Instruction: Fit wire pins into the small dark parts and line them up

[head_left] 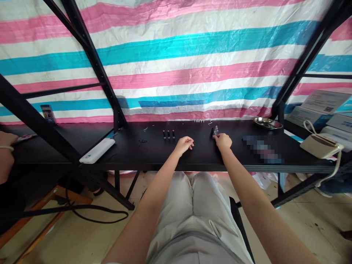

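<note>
My right hand (223, 141) is closed at the fingertips on one of the small clear tubes (216, 129) on the black table (154, 156). Right beside them stands a small black piece (212, 132); how many tubes there are is hard to make out. My left hand (184, 145) rests just over the table, its fingers loosely bent and somewhat apart, with nothing visible in them. To its left, three small black tubes (168, 134) with pale lower ends stand upright in a row.
Several small white pieces (199, 121) line the table's back edge. A metal dish (267, 123), a blurred-out flat item (262, 149) and a cream pouch (320, 145) lie to the right. At left are a white power bank-like block (97, 150), black frame posts (93, 58) and another person's arm (7, 156).
</note>
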A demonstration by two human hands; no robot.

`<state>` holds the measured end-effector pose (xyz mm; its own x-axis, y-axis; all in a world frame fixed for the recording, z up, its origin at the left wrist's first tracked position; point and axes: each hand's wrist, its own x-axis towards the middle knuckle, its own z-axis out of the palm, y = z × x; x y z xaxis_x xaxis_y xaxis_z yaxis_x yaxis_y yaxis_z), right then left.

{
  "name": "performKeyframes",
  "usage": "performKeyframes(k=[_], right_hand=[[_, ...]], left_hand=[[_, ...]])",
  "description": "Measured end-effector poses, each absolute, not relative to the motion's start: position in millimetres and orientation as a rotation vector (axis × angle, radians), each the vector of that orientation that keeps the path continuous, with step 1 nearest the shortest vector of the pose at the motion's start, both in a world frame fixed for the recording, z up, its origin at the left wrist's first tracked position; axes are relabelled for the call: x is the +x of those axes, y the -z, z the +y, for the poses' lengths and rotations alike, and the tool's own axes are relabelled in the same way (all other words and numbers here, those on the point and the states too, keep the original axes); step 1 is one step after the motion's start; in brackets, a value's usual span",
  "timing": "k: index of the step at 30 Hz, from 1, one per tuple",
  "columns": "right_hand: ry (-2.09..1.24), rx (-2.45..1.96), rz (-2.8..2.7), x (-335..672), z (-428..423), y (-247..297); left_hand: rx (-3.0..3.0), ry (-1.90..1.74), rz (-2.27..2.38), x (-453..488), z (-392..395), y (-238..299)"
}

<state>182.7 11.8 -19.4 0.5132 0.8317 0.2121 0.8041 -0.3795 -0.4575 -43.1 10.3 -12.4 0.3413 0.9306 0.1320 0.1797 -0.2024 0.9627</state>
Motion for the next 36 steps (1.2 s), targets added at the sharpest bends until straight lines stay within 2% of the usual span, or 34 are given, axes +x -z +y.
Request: performKeyframes(k=[6, 14, 25, 36], right_hand=[[-0.048, -2.225, -1.336, 183.3, 14.1, 23.1], [0.024, -2.183, -1.309, 179.8, 5.2, 27.0], [0.164, -1.881, -1.189, 176.0, -0.1, 21.5], [0.185, -1.807, -1.259, 172.5, -5.6, 16.8]], left_hand=[[1.623, -0.993, 1.024, -41.9, 10.8, 13.9], [1.353, -1.484, 1.173, -50.6, 16.7, 14.2], [1.169, -1.412, 1.075, -51.2, 26.4, 14.6], [1.175, -1.39, 1.097, -50.9, 29.7, 16.7]])
